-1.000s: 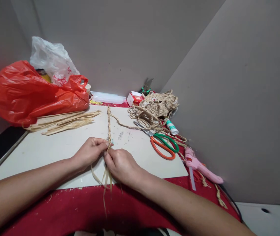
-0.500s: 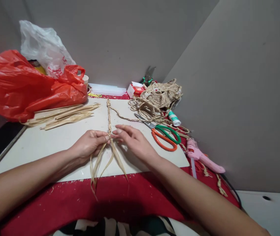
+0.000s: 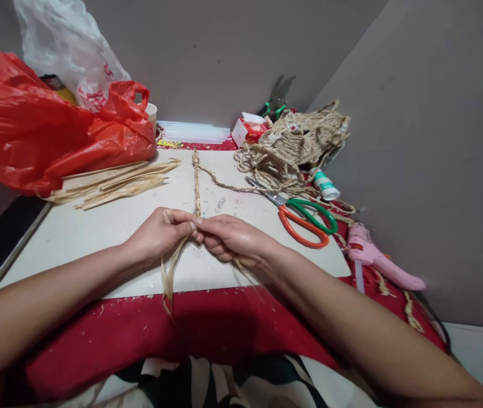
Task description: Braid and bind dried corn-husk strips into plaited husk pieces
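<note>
A thin braid [image 3: 197, 187] of dry, straw-coloured husk strips runs straight away from me over the white board [image 3: 224, 272]. My left hand [image 3: 162, 232] pinches its near end, and loose husk strips [image 3: 170, 277] hang below those fingers. My right hand [image 3: 230, 235] is closed on husk strips at the same spot, its thumb touching the left fingertips. Tips of those strips come out under my right wrist. The exact crossing of the strips is hidden by my fingers.
Husk strips [image 3: 118, 184] lie left, beside a red plastic bag [image 3: 63, 130] and a phone [image 3: 7, 238]. To the right are scissors [image 3: 304, 221], coiled braided cord [image 3: 304, 141], a glue stick tube [image 3: 325, 184] and a pink glue gun [image 3: 383, 263]. Clear sticks [image 3: 194, 132] lie behind.
My right hand has closed on the strips hanging on the right, drawing them rightward under its palm. Both hands now meet at the braid's end. The view has shifted slightly.
</note>
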Demonstrator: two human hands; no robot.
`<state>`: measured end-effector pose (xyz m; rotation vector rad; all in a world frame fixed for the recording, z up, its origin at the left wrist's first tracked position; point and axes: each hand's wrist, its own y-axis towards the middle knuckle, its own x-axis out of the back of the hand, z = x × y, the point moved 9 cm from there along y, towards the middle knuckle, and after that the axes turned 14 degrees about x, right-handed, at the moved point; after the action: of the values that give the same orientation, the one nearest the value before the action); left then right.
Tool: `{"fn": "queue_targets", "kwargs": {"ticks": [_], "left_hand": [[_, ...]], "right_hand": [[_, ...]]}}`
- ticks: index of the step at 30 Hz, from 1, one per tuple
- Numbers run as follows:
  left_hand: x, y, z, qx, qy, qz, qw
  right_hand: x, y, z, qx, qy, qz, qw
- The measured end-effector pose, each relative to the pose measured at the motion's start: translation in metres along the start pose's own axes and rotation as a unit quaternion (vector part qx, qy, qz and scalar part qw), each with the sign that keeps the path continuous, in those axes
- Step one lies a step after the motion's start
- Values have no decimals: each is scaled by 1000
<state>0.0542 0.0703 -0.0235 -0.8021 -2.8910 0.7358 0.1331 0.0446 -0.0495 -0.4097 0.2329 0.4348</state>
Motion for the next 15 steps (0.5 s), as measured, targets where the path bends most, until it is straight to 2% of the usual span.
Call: {"fn": "queue_targets", "kwargs": {"ticks": [5, 8, 12, 15], "left_hand": [[2, -4, -7, -27, 65, -25, 997], [1, -6, -12, -44, 108, -29, 993], [-1, -4, -12, -52, 159, -18, 986], [-5, -4, -13, -63, 206, 2, 977]], "right_hand": [[-6, -2, -6, -46, 113, 30, 992], [-9, -2, -6, -39, 144, 34, 988], [-8, -1, -4, 5, 124, 6, 992], [-4, -1, -3, 36, 100, -48, 993]]}}
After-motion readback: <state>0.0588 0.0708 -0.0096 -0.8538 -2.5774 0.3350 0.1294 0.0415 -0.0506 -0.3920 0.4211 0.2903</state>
